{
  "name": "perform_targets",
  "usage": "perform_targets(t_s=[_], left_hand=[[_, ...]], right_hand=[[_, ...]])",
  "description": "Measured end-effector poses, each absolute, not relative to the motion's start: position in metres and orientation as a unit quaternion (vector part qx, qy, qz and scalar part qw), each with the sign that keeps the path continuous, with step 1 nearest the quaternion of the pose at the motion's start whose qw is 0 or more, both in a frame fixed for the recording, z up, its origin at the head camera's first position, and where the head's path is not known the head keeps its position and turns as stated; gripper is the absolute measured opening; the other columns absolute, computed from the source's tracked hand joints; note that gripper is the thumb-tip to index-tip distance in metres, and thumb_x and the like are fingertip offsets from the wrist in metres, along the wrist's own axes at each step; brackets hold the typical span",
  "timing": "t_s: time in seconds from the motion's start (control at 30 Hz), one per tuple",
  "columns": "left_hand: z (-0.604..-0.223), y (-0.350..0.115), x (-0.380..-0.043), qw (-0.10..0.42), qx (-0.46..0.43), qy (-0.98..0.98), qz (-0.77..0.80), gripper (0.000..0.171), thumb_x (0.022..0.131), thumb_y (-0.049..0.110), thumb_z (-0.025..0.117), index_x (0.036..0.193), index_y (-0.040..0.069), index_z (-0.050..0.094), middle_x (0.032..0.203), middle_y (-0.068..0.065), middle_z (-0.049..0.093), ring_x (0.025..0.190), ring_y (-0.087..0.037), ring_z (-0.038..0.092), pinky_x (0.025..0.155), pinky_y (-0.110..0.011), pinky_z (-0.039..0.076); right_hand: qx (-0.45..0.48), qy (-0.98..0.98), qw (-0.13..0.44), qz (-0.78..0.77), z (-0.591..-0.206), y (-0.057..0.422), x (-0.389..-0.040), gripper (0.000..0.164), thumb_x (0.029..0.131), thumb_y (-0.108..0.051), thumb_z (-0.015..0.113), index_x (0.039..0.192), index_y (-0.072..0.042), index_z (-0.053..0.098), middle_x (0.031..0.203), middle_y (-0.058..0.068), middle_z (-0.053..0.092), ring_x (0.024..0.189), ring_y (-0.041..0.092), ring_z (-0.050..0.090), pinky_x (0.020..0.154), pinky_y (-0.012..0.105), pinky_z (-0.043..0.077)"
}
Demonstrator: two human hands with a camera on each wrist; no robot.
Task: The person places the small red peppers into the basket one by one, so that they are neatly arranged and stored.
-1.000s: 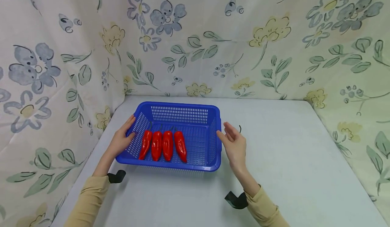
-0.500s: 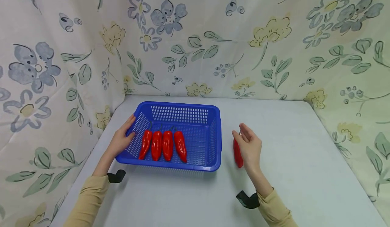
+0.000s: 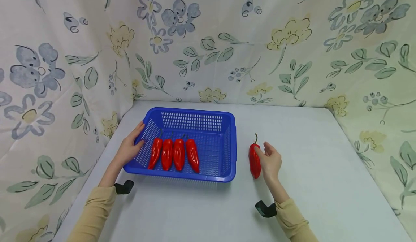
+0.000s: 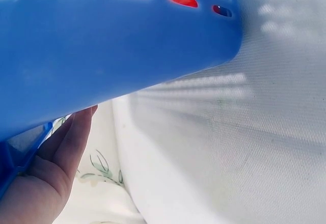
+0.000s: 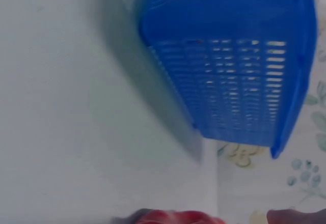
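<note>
In the head view, several shiny red chili peppers (image 3: 167, 155) lie side by side in the left part of a blue plastic basket (image 3: 208, 151). My left hand (image 3: 130, 148) holds the basket's left rim, thumb over the edge and fingers along the outer wall. In the left wrist view, the fingers (image 4: 76, 142) show below the basket's blue side (image 4: 112, 46). Another red chili pepper (image 3: 254, 164) lies on the table right of the basket. Over its right side is my right hand (image 3: 271, 162), thumb across the pepper and fingers loosely bent. Contact there is unclear.
The white table (image 3: 312, 169) extends right of the hands and in front of the basket. A floral curtain (image 3: 208, 54) hangs behind and along both sides. Dark camera mounts (image 3: 266, 209) stick out at both wrists.
My right hand has moved from the basket's right edge rightward to the loose chili pepper and lowered beside it, uncovering the pepper. The left hand and basket have stayed in place.
</note>
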State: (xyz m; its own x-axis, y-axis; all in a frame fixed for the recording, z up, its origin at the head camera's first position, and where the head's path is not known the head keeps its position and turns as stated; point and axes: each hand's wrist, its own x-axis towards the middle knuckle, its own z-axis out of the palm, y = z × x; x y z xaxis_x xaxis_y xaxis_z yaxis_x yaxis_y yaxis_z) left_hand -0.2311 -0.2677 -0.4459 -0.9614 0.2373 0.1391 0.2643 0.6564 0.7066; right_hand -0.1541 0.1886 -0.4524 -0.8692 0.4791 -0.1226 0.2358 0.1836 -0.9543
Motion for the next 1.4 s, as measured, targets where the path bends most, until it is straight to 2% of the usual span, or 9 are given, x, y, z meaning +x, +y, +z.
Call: perform_targets(t_s=[0.27,0.63,1.4], left_hand=[[-0.446,-0.268,-0.232,0.023,-0.139,-0.910,-0.391,0.063,0.090,-0.005,0.048,0.148,0.002,0.027,0.158,-0.015,0.018,0.143,-0.043,0.018,0.111,-0.063,0.020],[-0.444,-0.267,-0.232,0.022,-0.140,-0.909,-0.393,0.063,0.090,-0.005,0.048,0.149,0.002,0.026,0.159,-0.015,0.017,0.143,-0.043,0.018,0.111,-0.063,0.020],[-0.447,-0.268,-0.231,0.015,-0.129,-0.911,-0.390,0.064,0.090,-0.005,0.047,0.149,0.004,0.025,0.159,-0.012,0.016,0.143,-0.043,0.018,0.111,-0.063,0.020]], right_hand=[[-0.257,-0.782,0.065,0.565,-0.476,0.192,-0.156,0.054,0.090,-0.018,0.060,0.138,0.003,0.044,0.141,0.025,0.046,0.130,0.039,0.045,0.107,0.046,0.040],[-0.247,-0.807,0.051,0.533,-0.488,0.190,-0.154,0.057,0.090,-0.016,0.060,0.141,0.002,0.040,0.140,0.025,0.046,0.129,0.040,0.042,0.108,0.052,0.039],[-0.266,-0.803,0.062,0.530,-0.496,0.186,-0.153,0.058,0.090,-0.018,0.061,0.141,0.000,0.041,0.140,0.025,0.046,0.129,0.041,0.042,0.107,0.052,0.039]])
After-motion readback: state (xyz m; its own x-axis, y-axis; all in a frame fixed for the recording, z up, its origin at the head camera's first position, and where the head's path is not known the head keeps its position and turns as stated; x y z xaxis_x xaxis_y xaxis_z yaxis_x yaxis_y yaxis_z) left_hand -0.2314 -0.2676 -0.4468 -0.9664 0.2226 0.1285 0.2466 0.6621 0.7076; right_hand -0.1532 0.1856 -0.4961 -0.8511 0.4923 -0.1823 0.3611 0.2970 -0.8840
